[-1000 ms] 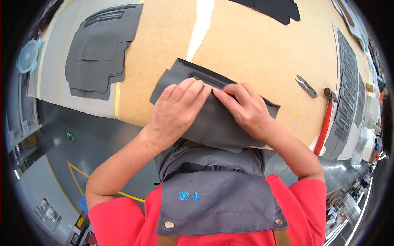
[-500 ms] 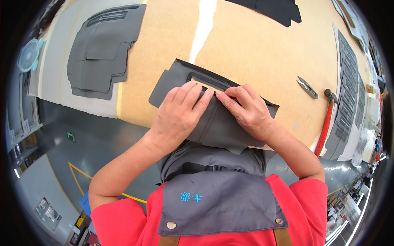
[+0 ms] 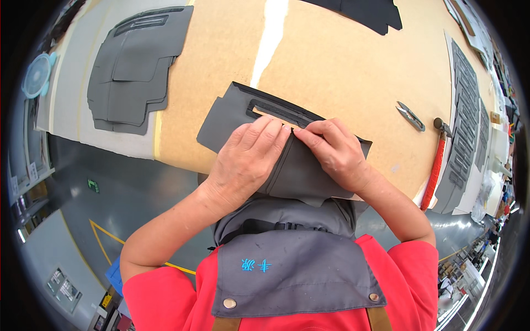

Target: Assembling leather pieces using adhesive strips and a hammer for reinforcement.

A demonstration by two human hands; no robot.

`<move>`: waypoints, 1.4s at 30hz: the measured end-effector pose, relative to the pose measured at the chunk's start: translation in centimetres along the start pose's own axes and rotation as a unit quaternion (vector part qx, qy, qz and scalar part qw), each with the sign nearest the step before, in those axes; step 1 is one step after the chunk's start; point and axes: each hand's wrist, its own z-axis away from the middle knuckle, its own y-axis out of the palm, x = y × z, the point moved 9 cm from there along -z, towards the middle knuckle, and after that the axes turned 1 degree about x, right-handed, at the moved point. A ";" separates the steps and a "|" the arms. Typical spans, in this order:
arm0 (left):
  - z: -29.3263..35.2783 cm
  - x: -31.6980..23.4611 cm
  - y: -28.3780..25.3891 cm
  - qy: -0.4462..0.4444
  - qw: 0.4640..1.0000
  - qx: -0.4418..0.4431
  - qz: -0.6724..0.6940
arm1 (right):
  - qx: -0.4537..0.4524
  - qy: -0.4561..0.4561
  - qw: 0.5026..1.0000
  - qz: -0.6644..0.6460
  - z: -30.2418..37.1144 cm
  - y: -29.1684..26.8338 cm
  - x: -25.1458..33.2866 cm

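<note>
A grey leather-like panel (image 3: 276, 168) lies at the table's near edge, its lower part hanging over toward my apron. Along its far side runs a long slot with a black border (image 3: 298, 117), and the tan tabletop shows through it. With fingers bent and pressed together, my left hand (image 3: 245, 157) pinches the slot's near edge. Just to the right, my right hand (image 3: 338, 151) grips the same edge between thumb and fingers. The fingertips of both hands almost meet beside the seam that runs down the panel. What lies under the fingers is hidden.
A stack of similar grey panels (image 3: 135, 71) lies at the left of the table (image 3: 342, 66). To the right are thread snips (image 3: 411, 117), a red-handled hammer (image 3: 436, 163) and a sheet of dark strips (image 3: 466, 116). A black piece (image 3: 367, 12) lies at the far edge.
The slot's near edge is more covered by my fingers at its middle, and my right fingertips have shifted slightly down. The whole view has moved a little; both hands stay on the panel.
</note>
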 end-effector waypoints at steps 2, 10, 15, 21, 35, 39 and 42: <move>0.1 -0.4 0.5 0.003 1.000 0.019 0.000 | -0.035 0.041 0.998 -0.033 0.8 -0.2 -0.9; 0.4 -1.1 0.3 0.011 1.000 0.003 -0.013 | -0.009 -0.027 0.999 0.027 0.5 -0.7 0.6; 0.7 -1.6 0.8 0.010 1.000 0.013 -0.004 | -0.029 0.041 0.999 -0.011 1.8 -0.4 -0.5; 0.7 -1.1 0.6 -0.007 1.000 0.006 0.025 | -0.026 0.029 0.999 -0.019 1.7 -0.6 -0.5; 0.7 -1.6 0.7 0.009 1.000 0.017 -0.010 | -0.004 0.035 0.999 -0.040 2.6 -0.8 -0.5; 0.5 -1.7 0.4 0.006 1.000 0.019 0.009 | -0.007 0.012 1.000 -0.012 2.5 -1.2 0.0; 0.5 -1.8 0.5 0.006 1.000 0.026 0.003 | -0.002 -0.004 1.000 0.002 2.6 -1.3 0.2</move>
